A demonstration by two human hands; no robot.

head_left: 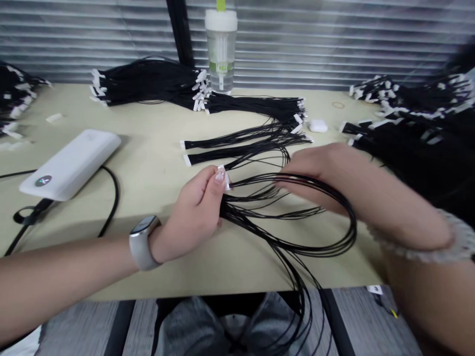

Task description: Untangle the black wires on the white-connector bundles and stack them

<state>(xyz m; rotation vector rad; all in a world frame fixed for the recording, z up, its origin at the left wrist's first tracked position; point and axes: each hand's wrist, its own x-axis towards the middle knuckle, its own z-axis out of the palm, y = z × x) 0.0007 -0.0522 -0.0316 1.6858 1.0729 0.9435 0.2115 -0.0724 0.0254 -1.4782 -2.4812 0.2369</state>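
Note:
My left hand [196, 212] is closed around a bundle of thin black wires [260, 227], and a white connector [223, 177] shows at its thumb tip. From this hand the wires loop out to the right, and some hang past the table edge. My right hand [315, 168] is curled among the wires, behind the front of the loop; its fingertips are partly hidden. Just beyond my hands lie two black wire strips with white connectors [187, 160].
A white power bank [70, 165] with a black cable [113, 193] lies at left. Wire bundles [144, 81] and a clear bottle [221, 54] stand along the back. More bundles [419, 153] pile up at right, near a small white case [318, 125].

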